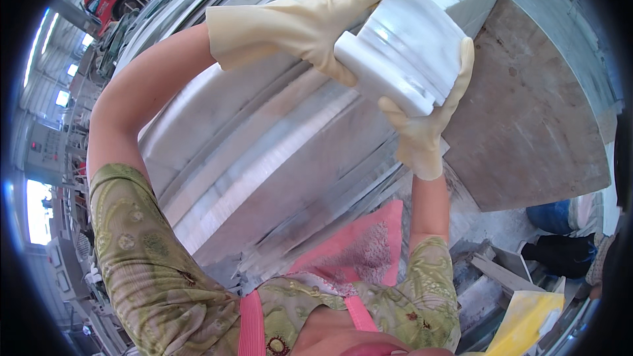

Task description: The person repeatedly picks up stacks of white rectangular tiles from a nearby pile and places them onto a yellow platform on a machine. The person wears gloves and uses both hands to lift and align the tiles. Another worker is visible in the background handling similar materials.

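Note:
Both my hands wear pale yellow rubber gloves and hold a stack of white marble tiles (pixel 409 46) between them, lifted up in front of me. My left hand (pixel 310 23) grips the stack's left end, fingers stretched along its top edge. My right hand (pixel 425 122) cups the stack from below and from the right, fingertips showing at its far side. Behind the stack lies a long row of white marble slabs (pixel 264 145), leaning on edge.
A brown stone slab (pixel 534 125) lies to the right. A pink apron (pixel 356 250) hangs at my front. A yellow sheet (pixel 527 320) and grey offcuts (pixel 494 273) sit lower right. Another person's dark shoes (pixel 560 254) show at the right. Workshop machines line the left edge.

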The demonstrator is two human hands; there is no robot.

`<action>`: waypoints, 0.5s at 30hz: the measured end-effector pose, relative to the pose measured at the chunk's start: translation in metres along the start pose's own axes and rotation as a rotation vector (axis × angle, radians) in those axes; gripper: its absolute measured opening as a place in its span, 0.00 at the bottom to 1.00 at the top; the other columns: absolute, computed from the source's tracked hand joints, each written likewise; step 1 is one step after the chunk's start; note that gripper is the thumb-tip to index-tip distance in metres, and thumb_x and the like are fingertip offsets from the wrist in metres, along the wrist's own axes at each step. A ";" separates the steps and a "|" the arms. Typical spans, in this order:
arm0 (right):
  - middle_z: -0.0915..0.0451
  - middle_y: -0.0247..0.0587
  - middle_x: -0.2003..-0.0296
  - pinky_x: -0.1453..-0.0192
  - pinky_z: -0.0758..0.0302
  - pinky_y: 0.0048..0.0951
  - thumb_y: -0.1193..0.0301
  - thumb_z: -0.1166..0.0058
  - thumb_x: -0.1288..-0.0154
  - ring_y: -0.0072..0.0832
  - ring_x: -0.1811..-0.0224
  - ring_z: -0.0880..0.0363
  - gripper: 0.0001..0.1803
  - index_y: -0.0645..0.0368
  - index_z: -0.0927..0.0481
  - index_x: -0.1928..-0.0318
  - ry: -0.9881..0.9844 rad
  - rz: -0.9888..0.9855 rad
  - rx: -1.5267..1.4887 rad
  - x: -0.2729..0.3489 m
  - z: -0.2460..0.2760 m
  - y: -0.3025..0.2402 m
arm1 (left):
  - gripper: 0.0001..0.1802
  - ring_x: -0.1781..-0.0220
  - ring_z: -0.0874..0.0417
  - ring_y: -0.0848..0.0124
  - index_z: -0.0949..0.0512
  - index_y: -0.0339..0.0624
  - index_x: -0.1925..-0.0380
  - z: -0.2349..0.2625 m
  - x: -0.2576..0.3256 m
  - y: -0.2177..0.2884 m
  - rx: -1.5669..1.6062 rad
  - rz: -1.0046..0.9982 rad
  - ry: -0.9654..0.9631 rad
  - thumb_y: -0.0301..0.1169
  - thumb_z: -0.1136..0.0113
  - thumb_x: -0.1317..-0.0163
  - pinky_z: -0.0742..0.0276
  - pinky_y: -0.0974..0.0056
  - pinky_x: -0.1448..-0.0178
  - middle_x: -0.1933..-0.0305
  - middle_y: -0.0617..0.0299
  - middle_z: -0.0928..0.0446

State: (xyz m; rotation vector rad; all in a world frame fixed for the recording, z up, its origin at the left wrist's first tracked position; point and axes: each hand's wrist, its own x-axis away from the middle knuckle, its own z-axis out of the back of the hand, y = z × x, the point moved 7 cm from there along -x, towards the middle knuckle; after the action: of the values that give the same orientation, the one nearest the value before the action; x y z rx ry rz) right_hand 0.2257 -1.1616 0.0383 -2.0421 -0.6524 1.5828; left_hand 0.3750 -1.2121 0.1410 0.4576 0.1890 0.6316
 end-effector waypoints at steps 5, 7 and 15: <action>0.43 0.49 0.25 0.25 0.31 0.46 0.53 0.17 0.56 0.42 0.24 0.37 0.75 0.54 0.60 0.18 -0.055 0.116 0.318 0.000 -0.008 0.006 | 0.77 0.32 0.22 0.48 0.58 0.49 0.18 0.008 -0.005 -0.013 -0.020 -0.080 0.039 0.33 0.16 0.67 0.22 0.58 0.32 0.28 0.41 0.30; 0.43 0.50 0.25 0.25 0.31 0.46 0.54 0.17 0.55 0.42 0.24 0.38 0.74 0.55 0.60 0.18 -0.049 0.163 0.369 0.001 -0.011 0.002 | 0.77 0.29 0.25 0.50 0.56 0.49 0.18 0.005 -0.004 -0.022 -0.034 -0.023 0.032 0.33 0.15 0.68 0.24 0.56 0.29 0.28 0.42 0.30; 0.40 0.58 0.26 0.21 0.37 0.45 0.56 0.21 0.58 0.50 0.23 0.39 0.69 0.59 0.51 0.19 -0.086 0.000 0.664 -0.010 -0.027 -0.006 | 0.59 0.20 0.40 0.50 0.41 0.35 0.25 0.024 0.000 -0.016 -0.827 0.058 0.077 0.51 0.27 0.54 0.49 0.51 0.16 0.26 0.44 0.33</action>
State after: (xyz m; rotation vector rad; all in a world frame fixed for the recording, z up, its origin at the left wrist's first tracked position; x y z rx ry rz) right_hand 0.2495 -1.1659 0.0557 -1.4846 -0.1146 1.6127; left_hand 0.3903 -1.2319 0.1550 -0.3591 -0.0231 0.7242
